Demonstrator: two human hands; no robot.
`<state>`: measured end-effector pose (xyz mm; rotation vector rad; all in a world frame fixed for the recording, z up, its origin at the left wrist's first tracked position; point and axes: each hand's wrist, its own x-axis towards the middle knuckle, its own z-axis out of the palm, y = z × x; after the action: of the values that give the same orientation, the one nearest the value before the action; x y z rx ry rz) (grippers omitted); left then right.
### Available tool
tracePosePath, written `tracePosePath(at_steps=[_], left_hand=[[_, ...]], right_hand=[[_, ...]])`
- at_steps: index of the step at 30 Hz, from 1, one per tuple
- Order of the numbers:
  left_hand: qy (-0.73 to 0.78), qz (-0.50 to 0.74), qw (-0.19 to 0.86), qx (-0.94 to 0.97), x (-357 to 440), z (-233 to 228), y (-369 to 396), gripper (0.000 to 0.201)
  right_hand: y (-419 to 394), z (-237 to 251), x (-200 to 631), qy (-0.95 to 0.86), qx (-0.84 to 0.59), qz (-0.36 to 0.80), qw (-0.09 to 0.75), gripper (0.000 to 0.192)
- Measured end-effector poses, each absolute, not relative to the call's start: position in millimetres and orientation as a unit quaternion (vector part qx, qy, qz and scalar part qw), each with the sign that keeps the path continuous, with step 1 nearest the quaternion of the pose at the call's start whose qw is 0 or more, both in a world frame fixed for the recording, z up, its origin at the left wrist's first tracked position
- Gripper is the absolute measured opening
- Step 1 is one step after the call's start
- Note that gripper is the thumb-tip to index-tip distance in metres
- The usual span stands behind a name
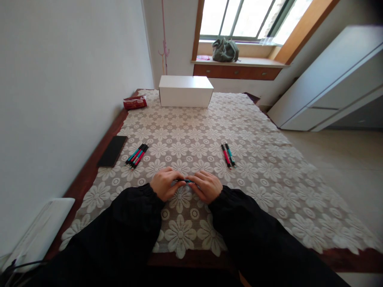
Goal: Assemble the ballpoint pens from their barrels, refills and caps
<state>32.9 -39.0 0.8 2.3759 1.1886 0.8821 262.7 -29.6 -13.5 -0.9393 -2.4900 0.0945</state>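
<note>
The left hand (166, 184) and right hand (207, 185) pinch opposite ends of the teal-and-black pen (188, 181), whose long axis runs crosswise between them.

left hand (166, 183), right hand (207, 185), both holding pen (188, 181)

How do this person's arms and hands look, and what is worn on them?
The left sleeve and right sleeve are black, long and loose, gathered at their ends. The left hand and right hand are bare, ungloved.
</note>
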Motion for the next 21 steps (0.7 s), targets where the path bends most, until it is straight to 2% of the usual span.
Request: tracePosePath(at_steps=[10, 14, 21], left_hand=[[0.474, 0.237, 0.142, 0.836, 31.9, 2.1, -38.5, 0.041], [0.496, 0.248, 0.147, 0.819, 30.8, -0.2, -36.9, 0.028], [0.528, 0.244, 0.164, 0.797, 30.2, 1.3, -36.4, 0.008]], right_hand=[[-27.9, -16.4, 264.1, -0.895, -0.365, 0.067, 0.247, 0.010], [-27.0, -17.2, 265.6, -0.886, -0.394, 0.062, 0.238, 0.007], [-21.7, -18.5, 272.2, -0.875, -0.421, 0.057, 0.231, 0.012]])
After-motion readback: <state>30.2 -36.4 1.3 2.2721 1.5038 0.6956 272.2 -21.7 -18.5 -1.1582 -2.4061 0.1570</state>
